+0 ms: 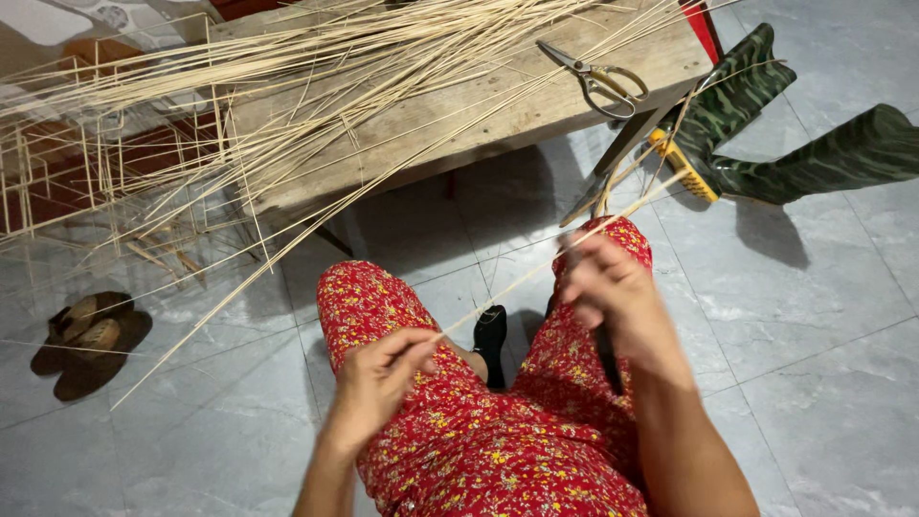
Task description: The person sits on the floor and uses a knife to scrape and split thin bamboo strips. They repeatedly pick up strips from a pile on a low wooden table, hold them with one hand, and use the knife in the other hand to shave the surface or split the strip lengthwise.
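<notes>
Bamboo strip, thin and pale, runs taut between my two hands over my red floral lap. My left hand pinches its near end, fingers closed. My right hand is blurred, fingers curled round the strip, I think. Scissors lie on the wooden desk among loose strips; green boots rest on the floor.

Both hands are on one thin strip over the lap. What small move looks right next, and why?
Probably slide the right hand further up the strip, since the left hand already pinches its near end and its far length stretches unsupported toward the bench.
</notes>
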